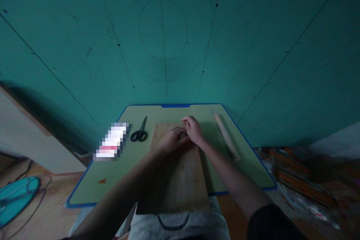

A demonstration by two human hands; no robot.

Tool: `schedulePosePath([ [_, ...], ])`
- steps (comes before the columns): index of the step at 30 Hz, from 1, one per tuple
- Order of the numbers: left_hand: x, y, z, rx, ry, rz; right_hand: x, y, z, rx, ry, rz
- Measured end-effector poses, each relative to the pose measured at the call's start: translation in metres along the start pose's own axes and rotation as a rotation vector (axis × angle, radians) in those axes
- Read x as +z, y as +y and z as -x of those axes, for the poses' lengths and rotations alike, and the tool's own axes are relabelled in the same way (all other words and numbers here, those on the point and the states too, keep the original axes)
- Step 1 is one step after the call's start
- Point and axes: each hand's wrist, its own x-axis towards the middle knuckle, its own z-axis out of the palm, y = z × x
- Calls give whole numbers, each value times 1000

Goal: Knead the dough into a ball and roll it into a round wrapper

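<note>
While a wooden board (177,183) juts past the near edge of a green table (120,183), above a person's light trousers (202,225), two bare hands come together at its far end. A dark sleeve (272,221) shows at lower right. Near the left forearm lies an orange scrap (102,181) on the tabletop. The left hand (173,139) is curled low over the wood; the right hand (194,129) bends in beside it, fingers drawn narrow. Whether anything is held between them cannot be told. Left of the board, a white item with a pink band (112,140) is pixelated, any lettering unreadable, near black-handled scissors (139,135) whose blades point away. A pale wooden stick (225,137) slants across the right side. Beyond the table's blue rim, a teal wall (253,45) carries a drawn circle (139,32) and ruler-like tick lines (162,22); small marks (89,51) left of them are too faint to read.
</note>
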Motion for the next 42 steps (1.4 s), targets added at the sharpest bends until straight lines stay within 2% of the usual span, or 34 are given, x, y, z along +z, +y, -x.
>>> schedulePosePath([
  [5, -1, -11, -7, 7, 43, -16, 3, 15, -13, -29, -83, 125],
  [10, -1, -18, -14, -13, 78, -59, 3, 19, -20, -68, -180, 273],
  [15, -6, -11, -25, 20, 77, -217, 1, 17, -35, -100, -276, 415],
  [20, -9, -3, -28, 8, 42, -315, 4, 18, -50, -78, -305, 536],
  [25, -4, 2, -11, -30, 39, -346, 8, 19, -53, -57, -304, 602],
  [30, 3, 9, 14, -29, 77, -356, 9, 18, -46, -69, -285, 608],
  [34, 3, 15, 23, -21, 89, -318, 9, 18, -39, -95, -273, 594],
  [38, 3, 28, 33, -22, 87, -267, 9, 20, -35, -111, -245, 585],
  [42, 2, 45, 62, -31, 41, -169, 9, 19, -34, -130, -216, 562],
])
